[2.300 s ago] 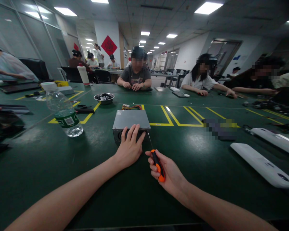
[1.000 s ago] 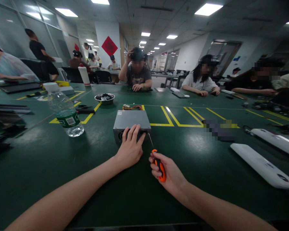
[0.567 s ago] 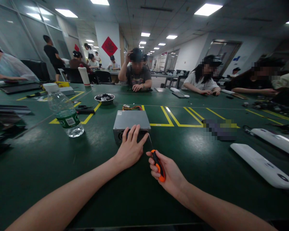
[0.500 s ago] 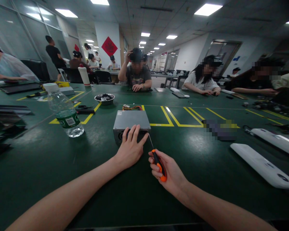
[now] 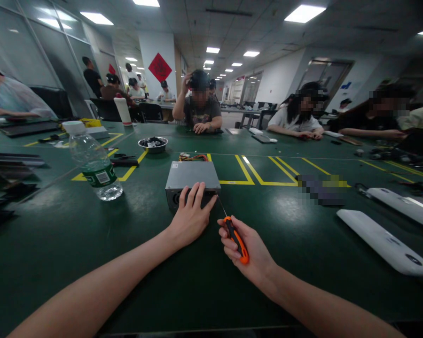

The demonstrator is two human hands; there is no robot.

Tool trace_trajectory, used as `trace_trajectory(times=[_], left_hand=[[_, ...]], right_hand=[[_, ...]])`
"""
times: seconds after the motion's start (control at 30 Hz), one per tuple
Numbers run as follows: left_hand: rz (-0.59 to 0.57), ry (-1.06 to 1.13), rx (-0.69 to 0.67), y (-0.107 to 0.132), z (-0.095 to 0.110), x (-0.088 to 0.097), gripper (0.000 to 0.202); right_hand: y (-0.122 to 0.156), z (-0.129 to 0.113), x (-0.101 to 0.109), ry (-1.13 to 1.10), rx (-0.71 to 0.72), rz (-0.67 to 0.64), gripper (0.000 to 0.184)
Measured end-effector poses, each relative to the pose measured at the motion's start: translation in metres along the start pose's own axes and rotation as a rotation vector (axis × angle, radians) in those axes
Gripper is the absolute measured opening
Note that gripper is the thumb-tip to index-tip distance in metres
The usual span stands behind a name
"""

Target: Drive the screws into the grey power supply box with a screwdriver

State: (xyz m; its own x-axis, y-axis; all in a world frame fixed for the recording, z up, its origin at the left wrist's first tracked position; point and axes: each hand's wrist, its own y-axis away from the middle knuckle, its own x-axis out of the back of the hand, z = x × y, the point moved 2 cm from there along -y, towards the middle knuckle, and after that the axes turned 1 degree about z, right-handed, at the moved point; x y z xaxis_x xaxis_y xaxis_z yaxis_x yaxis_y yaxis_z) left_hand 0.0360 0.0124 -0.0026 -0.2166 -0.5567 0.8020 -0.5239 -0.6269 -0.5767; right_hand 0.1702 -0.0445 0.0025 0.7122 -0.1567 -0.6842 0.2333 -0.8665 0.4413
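Note:
A grey metal power-supply box [image 5: 192, 176] lies on the green table, with coloured wires at its far end. My left hand [image 5: 190, 217] rests against its near face, fingers stretched flat over the front. My right hand [image 5: 248, 251] is closed round the orange-and-black handle of a screwdriver [image 5: 235, 237]. The thin shaft slants up to the box's near right corner.
A water bottle [image 5: 93, 162] stands to the left, a metal bowl [image 5: 152, 143] of small parts beyond it. White elongated covers [image 5: 386, 246] lie at the right. Dark parts sit at the left edge. Several people sit round the far side of the table.
My right hand has turned the screwdriver handle slightly, its butt swinging to the right. My left hand stays on the box. A person in the background walked to the right.

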Motion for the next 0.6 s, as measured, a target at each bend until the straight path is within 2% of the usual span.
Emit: trace_trajectory(times=[0.17,0.4,0.6], left_hand=[[0.006,-0.012,0.003,0.0002,-0.0002,-0.0019,0.051],[-0.003,-0.029,-0.013,-0.0003,-0.0001,0.0009,0.051],[-0.009,-0.038,-0.008,-0.0004,-0.0002,0.0,0.052]], right_hand=[[0.0004,-0.0013,-0.0015,-0.001,0.012,0.029,0.02],[0.0,0.0015,0.0021,0.006,-0.017,0.005,0.028],[-0.002,-0.0012,0.0013,0.018,0.018,0.012,0.018]])
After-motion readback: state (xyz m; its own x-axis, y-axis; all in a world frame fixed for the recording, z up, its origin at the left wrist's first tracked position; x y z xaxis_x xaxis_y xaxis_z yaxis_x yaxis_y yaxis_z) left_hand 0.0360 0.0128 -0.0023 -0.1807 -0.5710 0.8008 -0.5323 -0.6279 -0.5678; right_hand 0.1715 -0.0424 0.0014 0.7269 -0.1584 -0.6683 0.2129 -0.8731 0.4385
